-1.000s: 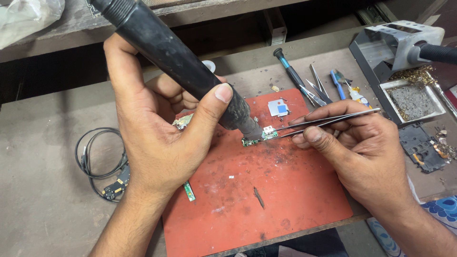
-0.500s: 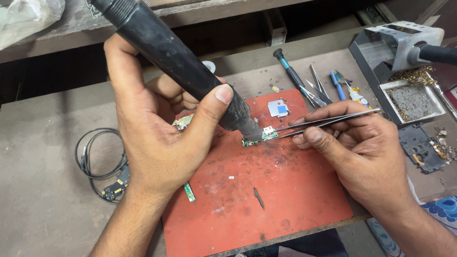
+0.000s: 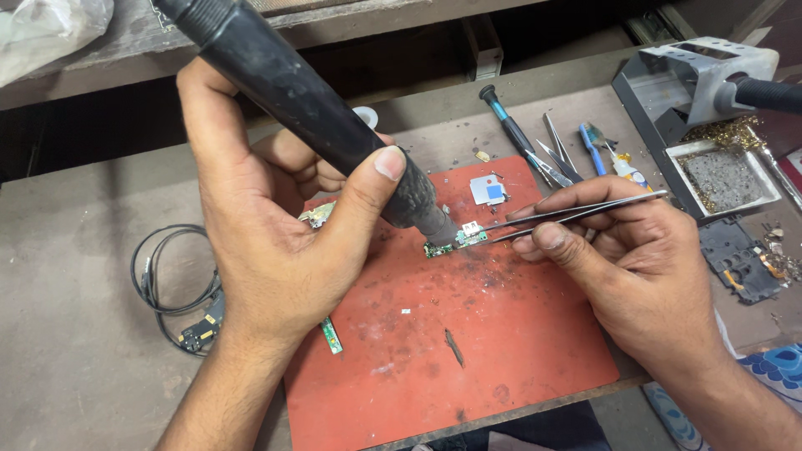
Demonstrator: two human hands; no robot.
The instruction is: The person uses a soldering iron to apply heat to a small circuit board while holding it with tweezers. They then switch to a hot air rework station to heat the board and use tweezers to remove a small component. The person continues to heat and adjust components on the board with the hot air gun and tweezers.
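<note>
Hands at centre frame, working over a red mat (image 3: 501,351) on the bench (image 3: 67,334). The left hand (image 3: 267,250) is wrapped around a black hot-air handpiece (image 3: 309,100), thumb pressed along the barrel, so that the nozzle points steeply down at a small green circuit board (image 3: 447,245) near the mat's upper middle. The right hand (image 3: 635,267) pinches steel tweezers (image 3: 576,213) between thumb and forefinger; the tips reach left to the metal connector on the board, apparently to steady or lift it beside the nozzle. A narrow green strip (image 3: 332,336) lies at the mat's left edge, and a grey chip with a blue square (image 3: 487,190) lies near its upper edge. Spare tweezers and a screwdriver (image 3: 510,129) lie at upper right, within reach of the right hand. A soldering-iron stand (image 3: 693,83) with a tip-cleaning tray occupies the far upper right. A coiled black cable (image 3: 167,284) lies at left.
</note>
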